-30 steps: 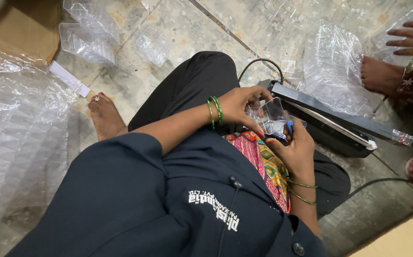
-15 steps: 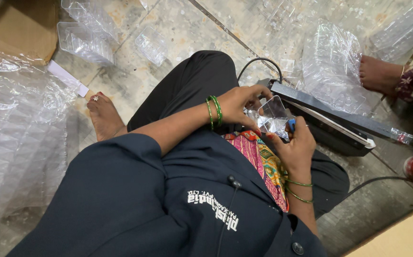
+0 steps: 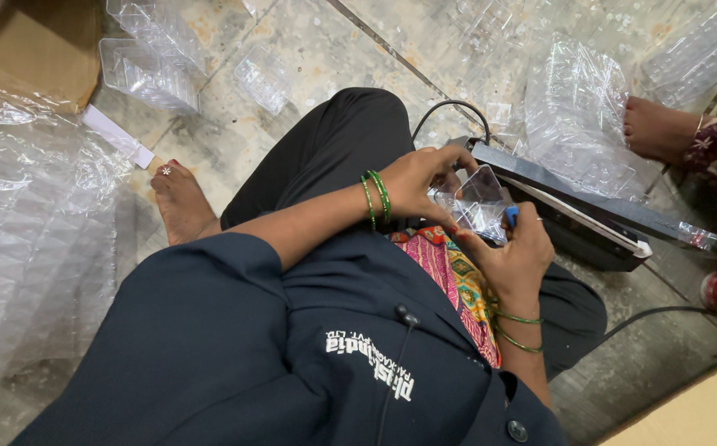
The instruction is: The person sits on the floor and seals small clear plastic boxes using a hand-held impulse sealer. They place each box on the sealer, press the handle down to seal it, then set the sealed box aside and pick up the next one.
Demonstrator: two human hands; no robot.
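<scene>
Head view, clear plastic pack (image 3: 478,202) pinched between left hand (image 3: 420,182), right hand (image 3: 511,256)

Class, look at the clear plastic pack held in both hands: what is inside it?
Inside the clear plastic pack a small blue piece shows near the right hand. The left hand and glare hide the rest.

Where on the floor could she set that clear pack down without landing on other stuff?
Bare tile lies between the bare foot, the raised knee and the small clear tray. Crowded: plastic sheeting on her left, the sealing machine and clear bag ahead. Both hands grip the clear pack.
</scene>
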